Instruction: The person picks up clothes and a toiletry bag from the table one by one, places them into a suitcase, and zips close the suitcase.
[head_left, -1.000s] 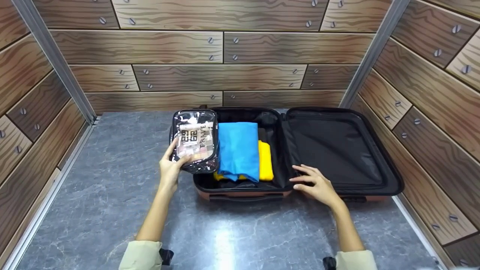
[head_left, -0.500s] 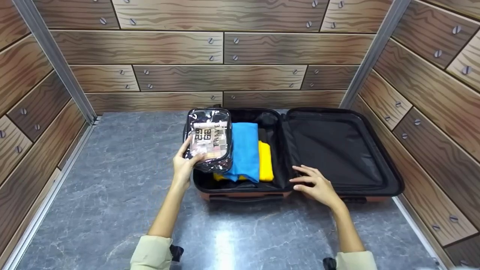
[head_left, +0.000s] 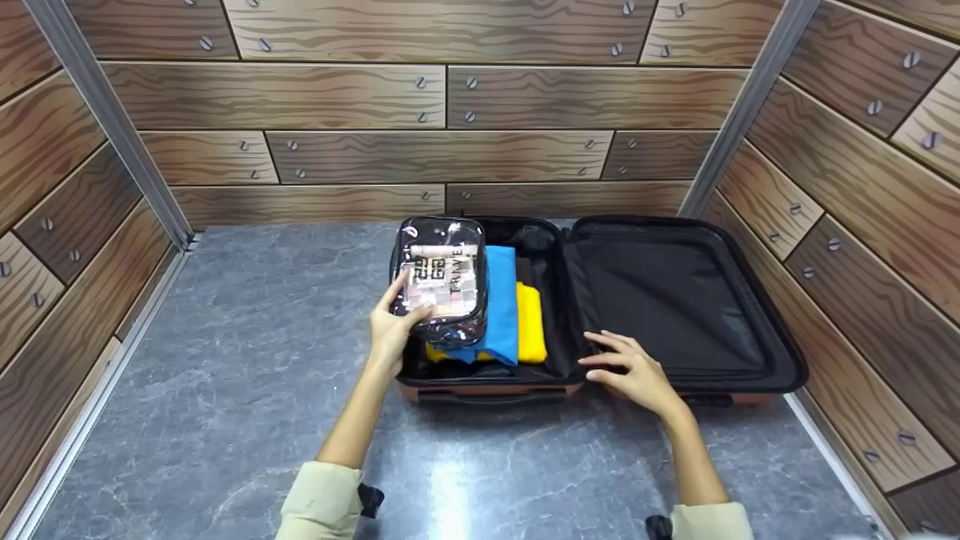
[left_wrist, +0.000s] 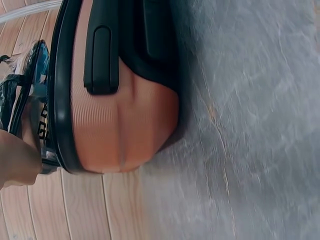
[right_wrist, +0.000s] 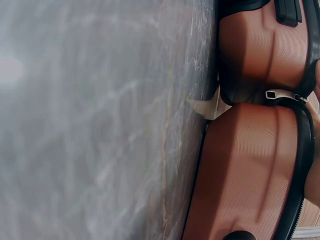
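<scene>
My left hand (head_left: 391, 326) grips a clear toiletry bag (head_left: 442, 281) with black trim and "TRAVEL"-style lettering, thumb on its face. The bag hangs over the left half of an open suitcase (head_left: 487, 390), above a folded blue cloth (head_left: 501, 300) that it partly covers. A yellow cloth (head_left: 531, 322) lies under the blue one. In the left wrist view the bag (left_wrist: 44, 120) shows beside the suitcase's copper shell (left_wrist: 125, 115). My right hand (head_left: 630, 371) rests with spread fingers at the suitcase's hinge side, near the front, holding nothing.
The suitcase's right half, the lid (head_left: 675, 300), lies opened flat with a black lining. A zipper pull (right_wrist: 280, 94) shows between the two shells in the right wrist view. Wood-patterned walls (head_left: 450, 97) enclose the grey marbled surface (head_left: 247, 337).
My left hand has carried the toiletry bag to the right, from the suitcase's left edge to over the blue cloth. My right hand has stayed in place.
</scene>
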